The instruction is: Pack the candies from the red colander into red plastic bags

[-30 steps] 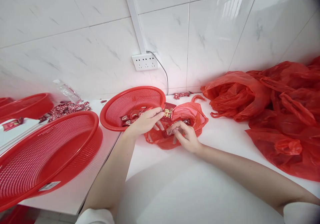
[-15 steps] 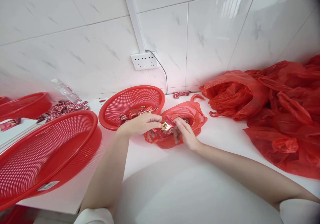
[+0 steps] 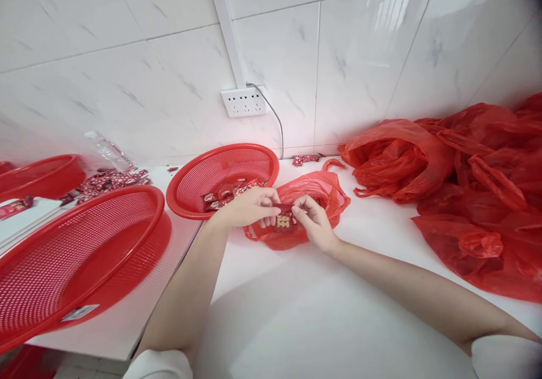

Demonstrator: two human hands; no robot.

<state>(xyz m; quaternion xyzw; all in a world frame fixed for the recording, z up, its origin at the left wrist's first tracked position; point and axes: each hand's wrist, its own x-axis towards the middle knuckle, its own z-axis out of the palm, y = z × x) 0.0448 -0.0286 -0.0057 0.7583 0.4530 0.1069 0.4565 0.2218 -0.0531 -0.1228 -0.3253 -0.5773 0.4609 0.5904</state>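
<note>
Between my two hands is a small red packet (image 3: 283, 221) with gold characters on its face. My left hand (image 3: 257, 207) pinches its upper left edge, and my right hand (image 3: 312, 221) pinches the upper right corner. Below and behind the packet lies an open red plastic bag (image 3: 330, 190) on the white table (image 3: 271, 300). A red mesh basket (image 3: 195, 175) holding several small wrapped packets (image 3: 228, 190) stands just left of the bag, behind my left hand.
A large red basket (image 3: 105, 260) stands at the left. Behind it are a pile of red wrapped packets (image 3: 110, 182) and a clear bottle (image 3: 110, 152). Crumpled red bags (image 3: 478, 170) fill the right side. A socket strip (image 3: 244, 102) is on the tiled wall.
The packet has turned, and its gold characters now face me. My left hand has moved slightly right, and my right hand now pinches the packet's corner.
</note>
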